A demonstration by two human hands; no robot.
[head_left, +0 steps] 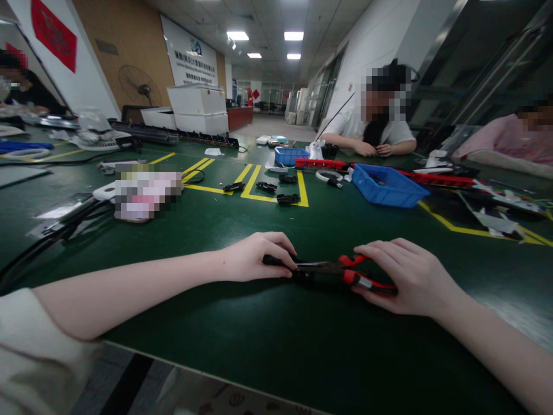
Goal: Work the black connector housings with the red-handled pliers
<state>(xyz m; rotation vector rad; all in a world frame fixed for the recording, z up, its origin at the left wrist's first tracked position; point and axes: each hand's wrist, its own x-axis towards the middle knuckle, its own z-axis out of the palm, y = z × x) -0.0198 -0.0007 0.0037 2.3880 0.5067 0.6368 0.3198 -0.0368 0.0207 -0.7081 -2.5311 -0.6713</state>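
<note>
My left hand (263, 256) is closed on a small black part (274, 261) just above the green table, its fingertips covering much of it. Red-handled long-nose pliers (358, 276) are gripped in my right hand (404, 276), with the handles spread a little. The narrow jaws point left and reach the black part beside my left fingertips. Whether the jaws are clamped on it is too dark to tell. Beyond my hands, several similar black parts (288, 199) lie in and beside a yellow-taped rectangle.
A blue bin (386, 185) stands at the right, with a smaller blue bin (291, 155) farther back. Left of my hands are a phone (147, 196) and black cables (56, 236). A red strip (322, 164) lies behind. A co-worker (375, 115) sits across the table (242, 357).
</note>
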